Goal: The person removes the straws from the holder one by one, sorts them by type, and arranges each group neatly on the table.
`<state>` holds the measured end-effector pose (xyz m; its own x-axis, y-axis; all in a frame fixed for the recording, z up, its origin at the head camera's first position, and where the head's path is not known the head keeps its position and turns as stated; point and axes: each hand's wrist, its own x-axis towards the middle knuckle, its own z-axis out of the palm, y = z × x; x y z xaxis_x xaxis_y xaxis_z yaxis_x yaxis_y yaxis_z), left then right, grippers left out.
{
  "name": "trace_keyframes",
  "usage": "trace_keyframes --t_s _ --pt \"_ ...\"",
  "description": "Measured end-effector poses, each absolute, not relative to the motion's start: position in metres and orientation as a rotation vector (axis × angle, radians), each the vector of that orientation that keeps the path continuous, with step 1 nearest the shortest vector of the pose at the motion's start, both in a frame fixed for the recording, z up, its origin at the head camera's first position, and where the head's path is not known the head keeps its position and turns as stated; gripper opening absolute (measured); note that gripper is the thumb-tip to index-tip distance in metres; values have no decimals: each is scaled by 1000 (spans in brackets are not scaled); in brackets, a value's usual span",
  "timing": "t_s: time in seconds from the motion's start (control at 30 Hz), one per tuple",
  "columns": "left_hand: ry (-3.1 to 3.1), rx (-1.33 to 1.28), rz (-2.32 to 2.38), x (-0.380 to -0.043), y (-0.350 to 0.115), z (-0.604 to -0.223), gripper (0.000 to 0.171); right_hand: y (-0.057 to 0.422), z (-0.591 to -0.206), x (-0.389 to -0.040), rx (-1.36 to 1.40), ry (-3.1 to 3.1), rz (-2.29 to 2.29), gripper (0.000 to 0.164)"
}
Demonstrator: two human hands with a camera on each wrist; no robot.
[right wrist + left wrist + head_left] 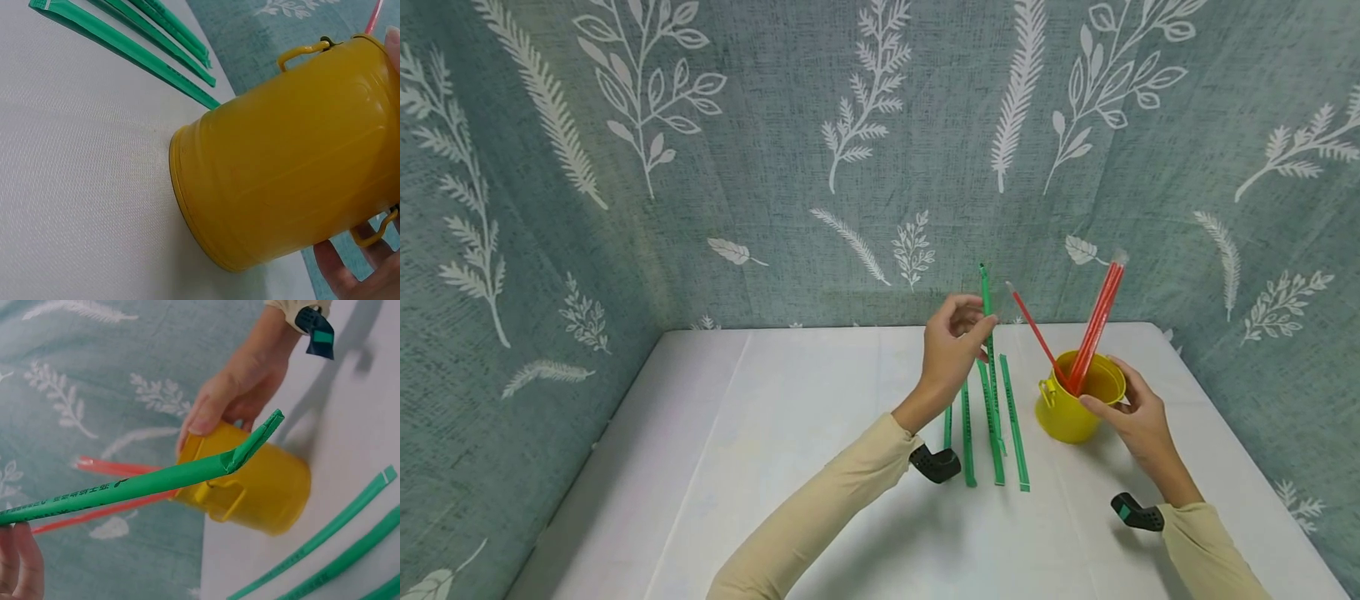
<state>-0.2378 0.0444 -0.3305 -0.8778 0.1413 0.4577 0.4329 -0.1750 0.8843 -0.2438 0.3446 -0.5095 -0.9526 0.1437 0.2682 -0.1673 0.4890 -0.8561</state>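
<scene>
1. My left hand (951, 354) pinches a green straw (986, 292) between thumb and fingers, nearly upright; my right hand (1138, 417) is clamped on the yellow bucket (1063, 417) near its rim, at the bucket's 3 o'clock.
2. From my left hand, the bucket sits at 4 o'clock; loose green straws (967, 442) lie on the tabletop (790, 417) at 5 o'clock.
3. Inside the bucket, a red bundle (1097, 329) leans towards 1 o'clock and a single red straw (1036, 327) towards 11 o'clock.
4. I judge that my green straw's kinked end could fold if pressed against the rim, and that a careless sweep towards 3 o'clock could knock the single red straw.
5. My left wrist view shows that bent, crumpled end (256, 444); the head view leaves it too small to read. My right wrist view shows a second handle lug (377, 232), hidden from the head view.
</scene>
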Motion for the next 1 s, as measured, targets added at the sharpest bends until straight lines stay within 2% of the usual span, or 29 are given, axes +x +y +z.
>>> trace_keyframes --t_s 0.6,0.83,1.0 --pt "-1937 -495 -2199 -250 30 -350 25 350 -509 -244 1 -2442 1434 70" --pt "-1983 -408 -2172 -249 19 -347 24 345 -506 -244 7 -2449 1425 70" --pt "-1987 -354 -2219 -258 12 -362 25 345 -511 -245 -2 -2456 1391 70"
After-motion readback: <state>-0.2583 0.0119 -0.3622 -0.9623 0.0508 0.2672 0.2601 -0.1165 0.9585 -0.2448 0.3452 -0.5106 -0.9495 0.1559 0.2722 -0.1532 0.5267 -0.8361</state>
